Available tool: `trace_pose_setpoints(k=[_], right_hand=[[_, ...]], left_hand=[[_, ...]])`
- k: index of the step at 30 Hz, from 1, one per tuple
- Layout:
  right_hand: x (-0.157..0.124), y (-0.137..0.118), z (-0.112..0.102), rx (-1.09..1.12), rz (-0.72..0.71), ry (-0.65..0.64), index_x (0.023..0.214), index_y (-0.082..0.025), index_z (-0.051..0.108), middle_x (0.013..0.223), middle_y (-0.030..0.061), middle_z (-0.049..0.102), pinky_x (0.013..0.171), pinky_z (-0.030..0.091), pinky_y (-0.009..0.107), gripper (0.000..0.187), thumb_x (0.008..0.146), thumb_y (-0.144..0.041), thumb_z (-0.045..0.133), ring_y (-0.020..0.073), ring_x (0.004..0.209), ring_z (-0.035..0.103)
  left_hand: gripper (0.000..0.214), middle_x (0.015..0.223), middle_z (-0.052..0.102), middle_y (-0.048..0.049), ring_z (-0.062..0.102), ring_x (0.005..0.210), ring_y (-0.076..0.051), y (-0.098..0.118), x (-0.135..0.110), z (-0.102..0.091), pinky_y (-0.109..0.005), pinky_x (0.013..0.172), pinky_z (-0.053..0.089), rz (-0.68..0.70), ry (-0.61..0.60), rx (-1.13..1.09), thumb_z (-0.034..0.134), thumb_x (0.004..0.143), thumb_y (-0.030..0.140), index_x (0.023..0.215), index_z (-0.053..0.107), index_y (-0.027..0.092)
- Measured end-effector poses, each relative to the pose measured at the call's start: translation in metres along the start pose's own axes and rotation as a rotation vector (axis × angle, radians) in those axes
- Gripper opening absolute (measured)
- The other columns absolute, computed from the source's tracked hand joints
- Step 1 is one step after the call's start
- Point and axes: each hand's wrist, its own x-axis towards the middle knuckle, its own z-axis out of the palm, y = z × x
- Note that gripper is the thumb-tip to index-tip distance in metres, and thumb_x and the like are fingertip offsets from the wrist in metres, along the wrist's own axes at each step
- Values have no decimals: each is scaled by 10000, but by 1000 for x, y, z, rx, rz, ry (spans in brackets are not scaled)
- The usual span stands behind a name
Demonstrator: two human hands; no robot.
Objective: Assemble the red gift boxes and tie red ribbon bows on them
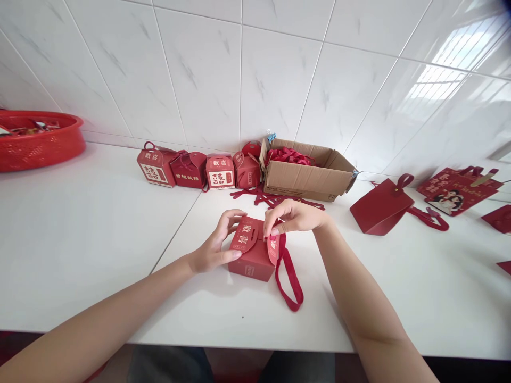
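A small red gift box (252, 266) with pale printed characters stands on the white table in front of me. My left hand (217, 242) grips its left side, thumb at the front and fingers round the back. The top flaps lean toward each other, and a slot shows in the left flap. Over the right flap, my right hand (289, 217) pinches a red ribbon (294, 290), whose loop drops past the box's right side to the table. The pinched part of the ribbon is mostly hidden by my fingers.
Several finished-looking red boxes (221, 171) line the wall, beside a cardboard box (307, 178) of red ribbons. Loose ribbons (275, 200) lie before it. Right stand a red handled box (383, 207) and printed bags (455, 191). A red plastic basket (43, 149) is far left.
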Motion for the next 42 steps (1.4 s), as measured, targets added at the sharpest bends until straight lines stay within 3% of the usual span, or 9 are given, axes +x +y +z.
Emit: trace_pose_setpoints(k=[6, 10, 14, 20, 24, 28, 31, 35, 42], right_hand=[[-1, -3, 0, -1, -22, 46, 898, -171, 763, 870, 60, 722, 830, 513, 303, 149, 797, -271, 720, 156, 855, 652], [-2, -8, 3, 72, -76, 161, 852, -192, 768, 825, 52, 720, 785, 519, 319, 143, 748, -289, 766, 168, 823, 651], [-4, -18, 8, 128, -104, 428, 786, -207, 740, 803, 49, 709, 692, 535, 318, 163, 708, -339, 796, 171, 756, 649], [-24, -48, 13, 35, -281, 1003, 864, -372, 641, 726, -16, 610, 802, 531, 411, 459, 564, -701, 753, 194, 727, 616], [-41, -69, 17, 13, -436, 1137, 996, -479, 597, 876, -17, 627, 812, 517, 392, 479, 596, -710, 726, 183, 737, 588], [-36, -79, 26, 32, -408, 1120, 882, -379, 599, 865, -11, 613, 705, 524, 340, 390, 629, -632, 756, 130, 604, 520], [-18, -76, 35, 56, -292, 970, 764, -280, 584, 776, -19, 600, 613, 504, 296, 272, 695, -448, 787, 108, 584, 515], [6, -58, 43, 124, -17, 756, 811, -195, 637, 792, 19, 652, 636, 515, 275, 199, 735, -321, 771, 132, 710, 618], [23, -28, 42, 85, 281, 456, 833, -166, 615, 720, -9, 653, 572, 446, 205, 161, 741, -229, 731, 94, 648, 598]], left_hand=[[659, 1292, 430, -110, 436, 1243, -312, 0, -1, 0, -535, 1061, 345, -29, 11, -23, 617, 790, 418, 1333, 277, 264], [662, 1296, 428, -110, 421, 1249, -316, -2, 0, -1, -530, 1052, 349, 6, -9, -12, 614, 793, 417, 1341, 272, 271], [625, 1299, 416, -100, 420, 1245, -305, 0, 0, 0, -504, 1048, 353, -1, 6, -14, 604, 798, 405, 1327, 297, 275], [732, 1283, 463, -101, 481, 1166, -295, 5, -2, 2, -469, 978, 413, -100, 5, -105, 613, 757, 420, 1386, 263, 282], [722, 1323, 428, -116, 497, 1144, -291, 6, -2, 3, -469, 969, 431, -46, -25, -101, 593, 785, 427, 1413, 270, 273], [694, 1349, 397, -112, 466, 1207, -305, 9, -3, 5, -473, 1005, 416, -38, 25, -28, 642, 787, 393, 1388, 309, 289], [623, 1368, 391, -108, 477, 1203, -290, 9, -4, 7, -447, 982, 433, -84, 87, -34, 630, 817, 372, 1358, 330, 300], [570, 1334, 435, -112, 525, 1144, -275, 6, -4, 8, -427, 924, 461, -59, 84, -184, 551, 859, 425, 1359, 316, 283], [555, 1404, 381, -99, 403, 1275, -318, -3, -6, 11, -486, 1020, 391, -43, 197, -191, 497, 854, 538, 1322, 356, 277]])
